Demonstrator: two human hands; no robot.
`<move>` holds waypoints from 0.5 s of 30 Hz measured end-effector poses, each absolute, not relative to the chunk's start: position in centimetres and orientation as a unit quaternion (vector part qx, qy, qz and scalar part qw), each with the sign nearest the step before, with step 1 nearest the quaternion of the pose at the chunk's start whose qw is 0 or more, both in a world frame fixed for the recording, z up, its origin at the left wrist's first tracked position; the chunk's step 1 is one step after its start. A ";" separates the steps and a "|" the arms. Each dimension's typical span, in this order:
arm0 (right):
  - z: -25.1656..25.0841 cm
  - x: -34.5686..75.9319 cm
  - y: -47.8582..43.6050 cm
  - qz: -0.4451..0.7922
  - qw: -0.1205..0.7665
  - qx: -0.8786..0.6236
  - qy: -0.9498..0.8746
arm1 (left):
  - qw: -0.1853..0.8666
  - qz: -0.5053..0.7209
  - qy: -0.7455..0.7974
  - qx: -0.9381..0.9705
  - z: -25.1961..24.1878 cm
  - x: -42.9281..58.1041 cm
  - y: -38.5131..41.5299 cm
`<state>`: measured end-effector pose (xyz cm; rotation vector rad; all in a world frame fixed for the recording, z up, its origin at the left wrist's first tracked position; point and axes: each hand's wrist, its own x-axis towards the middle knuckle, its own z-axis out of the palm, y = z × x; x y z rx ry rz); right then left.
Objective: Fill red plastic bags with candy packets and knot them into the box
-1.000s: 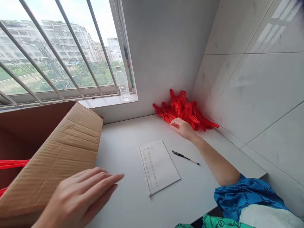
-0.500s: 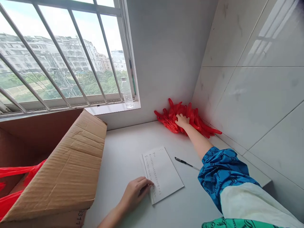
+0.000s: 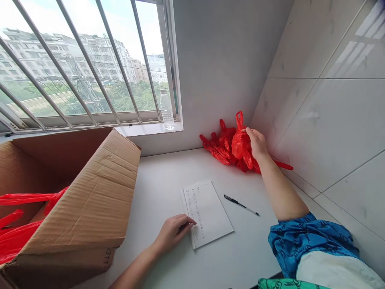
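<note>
My right hand pinches a red plastic bag near its knotted top and holds it up, its loop handle pointing upward. Below and behind it, a heap of red plastic bags lies in the corner of the white tabletop. My left hand rests at the left edge of a notebook, fingertips on the page and thumb apart from them, with nothing held. Rows of small handwriting run down the left part of the page. To the right of the notebook lies a black-capped pen.
A large open cardboard box stands at the left with red plastic bags inside. On the window sill is a clear plastic bottle, beside the barred window. A grey wall and a tiled wall bound the corner.
My right hand has risen from the heap and lifted one red bag by its top. My left hand has stayed on the notebook. The view has shifted slightly.
</note>
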<state>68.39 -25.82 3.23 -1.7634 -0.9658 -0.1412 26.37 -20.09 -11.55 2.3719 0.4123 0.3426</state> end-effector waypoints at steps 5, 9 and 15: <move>4.2 62.5 -29.3 0.211 0.638 -0.569 -0.474 | 0.423 0.156 0.212 0.867 -9.3 27.3 -20.8; 3.3 57.8 -29.5 0.322 0.570 -0.555 -0.513 | 0.424 0.264 0.221 0.838 -5.3 29.8 -21.6; 1.4 53.1 -28.1 0.292 0.454 -0.569 -0.621 | 0.303 0.321 0.275 0.854 -1.0 34.1 -19.2</move>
